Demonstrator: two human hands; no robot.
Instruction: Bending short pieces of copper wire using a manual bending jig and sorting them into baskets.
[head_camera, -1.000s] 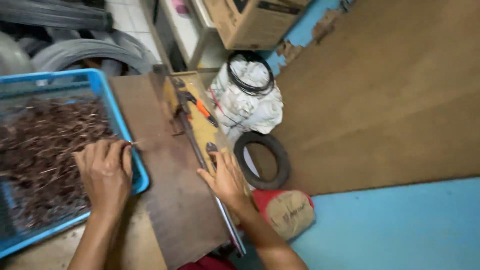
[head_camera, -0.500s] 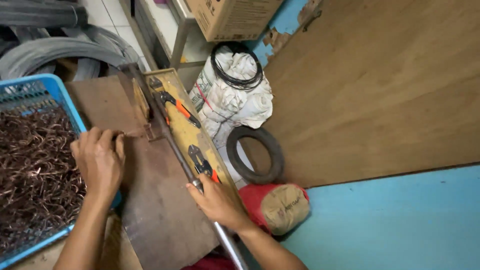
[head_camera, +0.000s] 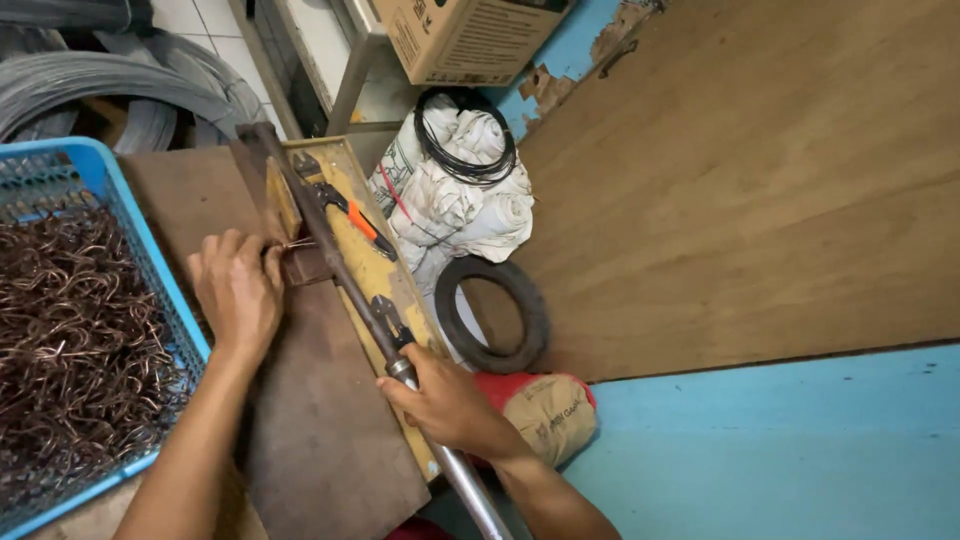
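- Steel lever bar (head_camera: 345, 285): long axis runs diagonal, from pivot end at upper left of the wooden board (head_camera: 330, 450) down toward bottom centre of view.
- Right hand (head_camera: 445, 400) wrapped round the bar's lower handle section, fingers closed on it.
- Left hand (head_camera: 240, 290) sits just beside the bar near pivot end, fingertips pinched on a small bent copper wire piece (head_camera: 297, 243) at the metal block; grip narrow.
- Wire piece lies up and left of right hand, well apart along the bar; left hand is nearer by far.
- Blue plastic basket (head_camera: 150, 245) w/ heap of bent copper wire, touching left forearm side.
- Cardboard box (head_camera: 465, 35), brown w/ dark print, top centre on shelf frame.
- White printed sack (head_camera: 455, 205), black wire coil on top; black rubber ring (head_camera: 495, 315) below it.
- Tan-and-red sack (head_camera: 550, 415) w/ dark print, just right of right wrist.
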